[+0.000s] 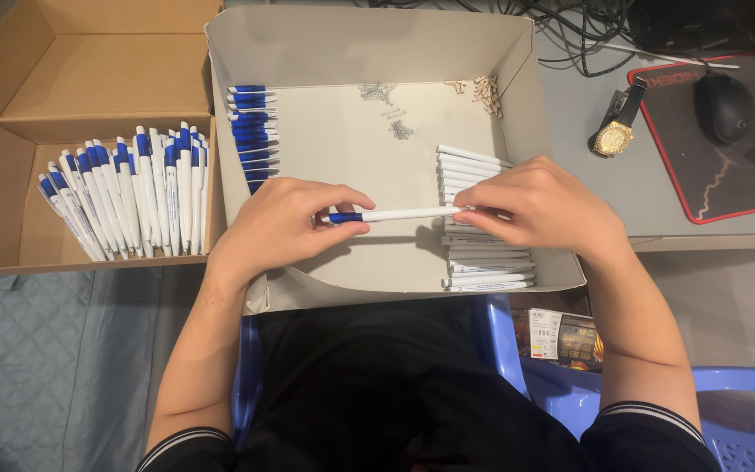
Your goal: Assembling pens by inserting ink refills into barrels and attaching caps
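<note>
Holding one pen [392, 214] level above the middle of the white tray [517, 70], the left hand [286, 225] pinches its blue end and the right hand [539, 205] grips the white barrel. A crooked push could jam the halves or knock the barrel stack [482, 262] beneath.
</note>
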